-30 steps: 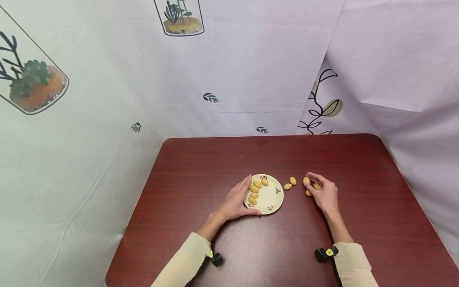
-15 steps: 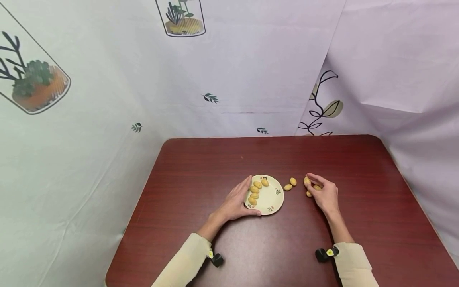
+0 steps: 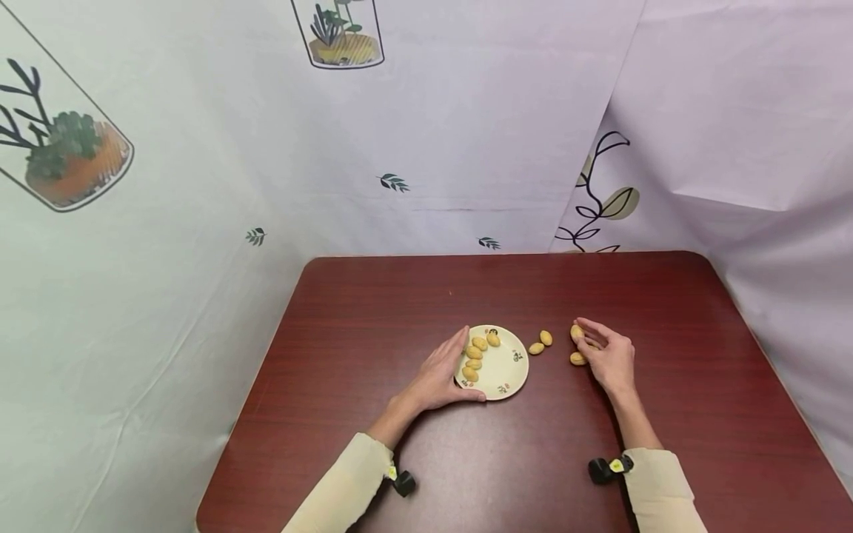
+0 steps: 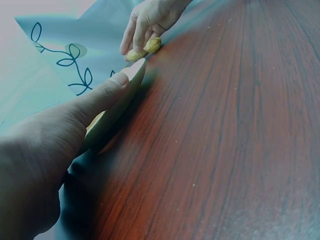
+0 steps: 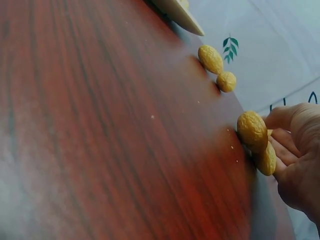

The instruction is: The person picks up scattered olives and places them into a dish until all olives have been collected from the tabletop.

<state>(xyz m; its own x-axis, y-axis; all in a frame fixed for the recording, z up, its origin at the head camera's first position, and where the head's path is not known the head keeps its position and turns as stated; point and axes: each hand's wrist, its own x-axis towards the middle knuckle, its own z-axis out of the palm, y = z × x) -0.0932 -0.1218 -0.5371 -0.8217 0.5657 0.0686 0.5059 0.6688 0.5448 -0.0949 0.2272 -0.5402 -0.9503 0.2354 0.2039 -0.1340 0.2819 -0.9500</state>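
Note:
My left hand (image 3: 436, 377) holds a small cream plate (image 3: 503, 370) by its left side, thumb along the near rim and fingers along the far left. Several yellow, wrinkled, oval nut-like pieces (image 3: 474, 352) lie in a curved row on the plate's left half. Right of the plate, my right hand (image 3: 611, 363) pinches a yellow oval piece (image 3: 577, 333) between thumb and fingertips, low over the table. Another oval piece (image 3: 577, 358) lies just below the thumb; one more is partly hidden by the hand. In the right wrist view, the front oval piece (image 5: 252, 131) overlaps another.
Two loose oval pieces (image 3: 541, 343) lie on the dark red table (image 3: 373, 311) between the plate and my right hand. A patterned white cloth (image 3: 433, 148) hangs behind and beside the table. Each sleeve carries a black wrist camera (image 3: 403, 483).
My right hand has shifted slightly to the right and away from me, the pinched oval piece moving with it. The piece below the thumb now shows more. My left hand and the plate stay put.

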